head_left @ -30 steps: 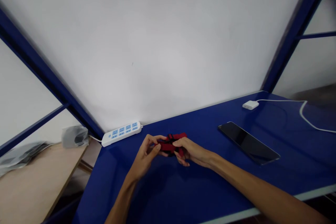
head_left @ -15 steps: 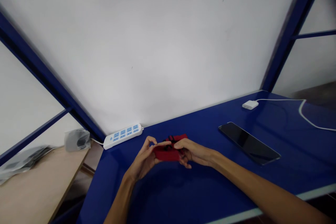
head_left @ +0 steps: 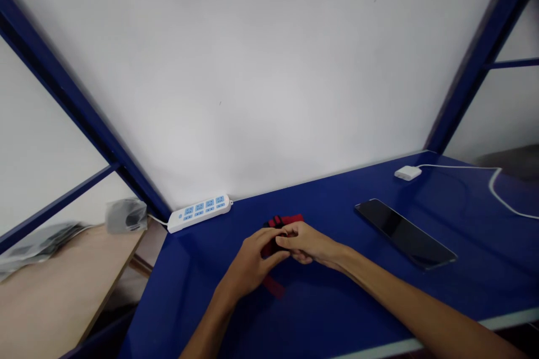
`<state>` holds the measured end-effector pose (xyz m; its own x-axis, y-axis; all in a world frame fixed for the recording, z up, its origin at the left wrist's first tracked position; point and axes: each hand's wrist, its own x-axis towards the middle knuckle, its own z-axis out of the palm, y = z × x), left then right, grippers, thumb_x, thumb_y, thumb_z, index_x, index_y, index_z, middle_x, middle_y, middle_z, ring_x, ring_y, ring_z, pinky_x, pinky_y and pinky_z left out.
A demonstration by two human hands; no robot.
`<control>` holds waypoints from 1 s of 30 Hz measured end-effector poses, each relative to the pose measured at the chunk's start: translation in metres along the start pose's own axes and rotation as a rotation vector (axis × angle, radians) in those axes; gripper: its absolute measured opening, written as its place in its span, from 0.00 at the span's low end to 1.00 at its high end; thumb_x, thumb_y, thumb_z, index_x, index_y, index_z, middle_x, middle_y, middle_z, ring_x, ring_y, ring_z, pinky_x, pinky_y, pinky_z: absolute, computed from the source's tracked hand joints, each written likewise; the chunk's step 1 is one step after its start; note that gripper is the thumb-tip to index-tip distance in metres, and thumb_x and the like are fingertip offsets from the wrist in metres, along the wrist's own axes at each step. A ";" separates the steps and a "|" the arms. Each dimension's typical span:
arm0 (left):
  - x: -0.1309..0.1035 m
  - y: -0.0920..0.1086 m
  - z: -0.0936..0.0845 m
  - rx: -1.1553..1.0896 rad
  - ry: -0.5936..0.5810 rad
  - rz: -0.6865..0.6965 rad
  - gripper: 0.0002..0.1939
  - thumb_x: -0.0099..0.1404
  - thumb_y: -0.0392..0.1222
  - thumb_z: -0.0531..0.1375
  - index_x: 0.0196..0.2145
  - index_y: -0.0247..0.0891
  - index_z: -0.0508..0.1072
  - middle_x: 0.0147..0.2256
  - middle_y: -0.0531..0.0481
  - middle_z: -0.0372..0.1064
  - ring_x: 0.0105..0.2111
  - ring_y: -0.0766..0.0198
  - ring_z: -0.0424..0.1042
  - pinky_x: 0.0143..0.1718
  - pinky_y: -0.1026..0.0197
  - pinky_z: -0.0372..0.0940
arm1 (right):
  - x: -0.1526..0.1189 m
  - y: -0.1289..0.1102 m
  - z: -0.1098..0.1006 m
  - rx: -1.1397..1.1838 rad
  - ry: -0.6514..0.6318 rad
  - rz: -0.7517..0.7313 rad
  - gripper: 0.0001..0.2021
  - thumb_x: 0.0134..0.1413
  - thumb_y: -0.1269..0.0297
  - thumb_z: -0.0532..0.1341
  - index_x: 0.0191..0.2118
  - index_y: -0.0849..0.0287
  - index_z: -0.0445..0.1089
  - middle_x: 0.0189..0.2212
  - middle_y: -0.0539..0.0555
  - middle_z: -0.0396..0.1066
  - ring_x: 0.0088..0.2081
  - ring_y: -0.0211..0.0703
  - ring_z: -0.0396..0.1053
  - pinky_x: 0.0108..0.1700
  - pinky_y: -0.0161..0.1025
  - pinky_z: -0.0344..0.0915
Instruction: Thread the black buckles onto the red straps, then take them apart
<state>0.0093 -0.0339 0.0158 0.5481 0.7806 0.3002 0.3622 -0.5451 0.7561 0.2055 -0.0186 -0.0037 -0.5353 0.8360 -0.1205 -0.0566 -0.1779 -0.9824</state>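
A red strap with black fittings (head_left: 293, 219) is gathered between my hands above the blue table (head_left: 197, 286). My left hand (head_left: 255, 258) curls over its left side, thumb and fingers closed around a dark part in the middle. From the other side, my right hand (head_left: 309, 242) pinches the same bundle with thumb and forefinger. A loose red end hangs below my left hand, over the table. My fingers cover most of the dark part, so its shape cannot be made out.
A white power strip (head_left: 200, 213) lies along the wall at the left. Right of my hands is a dark glossy phone or tablet (head_left: 404, 234). Behind it sits a white charger (head_left: 407, 173) with its cable. A wooden table (head_left: 84, 275) with plastic-wrapped items adjoins at the left.
My left hand has turned over and moved right, closer to my right hand. A red strap end now dangles below, where the strap was earlier stretched between both hands. The view shifted slightly.
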 end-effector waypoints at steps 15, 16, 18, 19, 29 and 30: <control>0.003 -0.014 -0.013 0.112 0.042 -0.011 0.16 0.65 0.50 0.63 0.48 0.42 0.74 0.41 0.48 0.73 0.39 0.59 0.71 0.43 0.58 0.65 | 0.003 -0.001 -0.010 0.075 0.095 -0.069 0.21 0.53 0.49 0.67 0.26 0.59 0.61 0.18 0.44 0.61 0.18 0.30 0.54 0.21 0.31 0.47; 0.003 -0.017 -0.015 0.122 0.043 -0.018 0.16 0.65 0.50 0.63 0.48 0.42 0.74 0.41 0.48 0.74 0.39 0.59 0.71 0.43 0.58 0.65 | 0.005 -0.001 -0.014 0.105 0.116 -0.061 0.21 0.52 0.50 0.68 0.25 0.59 0.60 0.17 0.44 0.59 0.18 0.30 0.52 0.21 0.32 0.45; 0.004 -0.025 -0.022 0.129 0.049 -0.035 0.16 0.65 0.50 0.63 0.47 0.42 0.74 0.41 0.48 0.74 0.39 0.58 0.71 0.43 0.57 0.65 | 0.007 -0.003 -0.025 0.163 0.165 -0.067 0.20 0.50 0.53 0.69 0.24 0.58 0.58 0.16 0.42 0.56 0.17 0.29 0.49 0.20 0.32 0.42; 0.004 -0.029 -0.025 0.127 0.054 -0.045 0.16 0.65 0.50 0.63 0.47 0.42 0.74 0.41 0.48 0.74 0.39 0.58 0.71 0.43 0.57 0.65 | 0.008 -0.005 -0.030 0.191 0.191 -0.078 0.20 0.49 0.54 0.69 0.24 0.57 0.58 0.16 0.42 0.55 0.17 0.29 0.48 0.20 0.32 0.41; 0.006 -0.061 -0.037 0.110 0.075 -0.127 0.18 0.63 0.52 0.63 0.46 0.40 0.75 0.40 0.48 0.75 0.39 0.58 0.72 0.42 0.57 0.66 | -0.008 -0.036 -0.070 0.294 0.407 -0.202 0.21 0.49 0.62 0.66 0.19 0.54 0.51 0.15 0.42 0.48 0.17 0.29 0.42 0.17 0.34 0.39; 0.006 -0.065 -0.037 0.125 0.086 -0.130 0.18 0.63 0.52 0.63 0.46 0.39 0.75 0.40 0.48 0.75 0.39 0.58 0.72 0.42 0.57 0.66 | -0.012 -0.039 -0.074 0.298 0.427 -0.221 0.22 0.49 0.61 0.66 0.19 0.53 0.49 0.15 0.42 0.47 0.17 0.29 0.42 0.17 0.34 0.39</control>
<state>-0.0389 0.0170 -0.0098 0.4265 0.8671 0.2574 0.5197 -0.4678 0.7149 0.2761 0.0168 0.0259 -0.0983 0.9949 -0.0241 -0.3970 -0.0615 -0.9157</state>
